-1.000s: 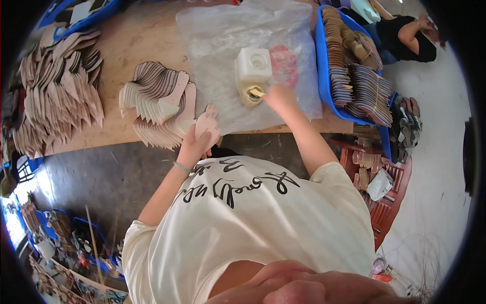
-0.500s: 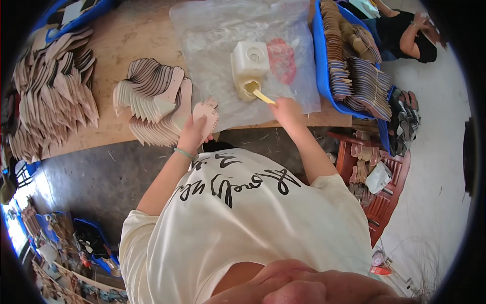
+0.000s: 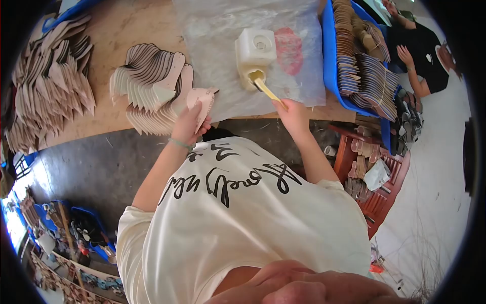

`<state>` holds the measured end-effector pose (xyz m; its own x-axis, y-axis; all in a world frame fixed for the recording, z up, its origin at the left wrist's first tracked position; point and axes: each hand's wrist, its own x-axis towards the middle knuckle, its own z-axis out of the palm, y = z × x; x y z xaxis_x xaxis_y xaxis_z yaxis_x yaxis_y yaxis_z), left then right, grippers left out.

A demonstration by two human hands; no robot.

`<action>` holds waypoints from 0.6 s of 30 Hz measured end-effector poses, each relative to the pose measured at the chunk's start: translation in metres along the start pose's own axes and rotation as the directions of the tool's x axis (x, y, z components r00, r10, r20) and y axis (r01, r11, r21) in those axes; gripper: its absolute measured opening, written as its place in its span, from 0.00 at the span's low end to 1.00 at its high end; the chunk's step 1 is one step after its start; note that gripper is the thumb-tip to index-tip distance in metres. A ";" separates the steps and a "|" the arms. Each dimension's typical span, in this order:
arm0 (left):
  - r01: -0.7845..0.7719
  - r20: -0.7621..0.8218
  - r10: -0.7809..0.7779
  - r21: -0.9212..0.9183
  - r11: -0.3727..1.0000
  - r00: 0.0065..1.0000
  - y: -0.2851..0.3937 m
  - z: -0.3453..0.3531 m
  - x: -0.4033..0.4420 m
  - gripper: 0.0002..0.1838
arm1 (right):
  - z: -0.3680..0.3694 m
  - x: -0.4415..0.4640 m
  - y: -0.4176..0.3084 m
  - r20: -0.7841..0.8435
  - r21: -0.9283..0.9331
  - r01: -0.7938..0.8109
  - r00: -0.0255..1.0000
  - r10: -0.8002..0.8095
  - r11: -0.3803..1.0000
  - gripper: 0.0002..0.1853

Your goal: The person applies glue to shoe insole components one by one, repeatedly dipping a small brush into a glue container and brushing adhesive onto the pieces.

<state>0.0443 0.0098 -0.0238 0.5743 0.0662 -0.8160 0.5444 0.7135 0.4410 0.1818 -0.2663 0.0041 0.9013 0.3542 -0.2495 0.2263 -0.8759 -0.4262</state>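
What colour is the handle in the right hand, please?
The handle is yellow; see the head view.

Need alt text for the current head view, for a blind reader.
A person's right hand holds a yellow stick at the opening of a white container on plastic sheeting; the left hand holds a flat, pale piece. Stacked pale pieces lie on the table at left, a blue bin at right.

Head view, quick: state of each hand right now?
Left hand: closed, holding a pale pink, flat, sole-shaped piece.
Right hand: closed, holding a slim yellow stick-shaped tool.
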 end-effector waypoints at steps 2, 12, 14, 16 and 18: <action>0.016 -0.006 -0.016 -0.002 1.000 1.000 0.000 -0.003 0.001 0.16 | -0.004 -0.006 -0.033 0.059 0.184 -0.016 0.998 0.005 0.983 0.17; 0.026 -0.035 -0.031 -0.128 0.991 0.999 -0.011 -0.009 0.008 0.18 | 0.054 -0.015 -0.061 0.115 0.400 0.195 0.959 -0.260 0.896 0.15; 0.018 -0.045 -0.024 -0.124 0.992 0.999 -0.014 -0.011 0.009 0.18 | 0.062 -0.007 -0.060 0.126 0.440 0.138 0.969 -0.213 0.887 0.16; 0.002 -0.052 -0.009 -0.117 0.993 0.999 -0.016 -0.012 0.010 0.17 | 0.068 -0.002 -0.059 0.197 0.480 0.050 0.967 -0.163 0.876 0.17; 0.000 -0.055 -0.006 -0.104 0.995 0.998 -0.017 -0.012 0.008 0.17 | 0.080 0.003 -0.054 0.259 0.515 -0.025 0.958 -0.127 0.857 0.18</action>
<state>0.0325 0.0065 -0.0426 0.5365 0.1007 -0.8378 0.4776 0.7823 0.3999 0.1427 -0.1920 -0.0434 0.7386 0.5353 -0.4098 -0.0193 -0.5908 -0.8066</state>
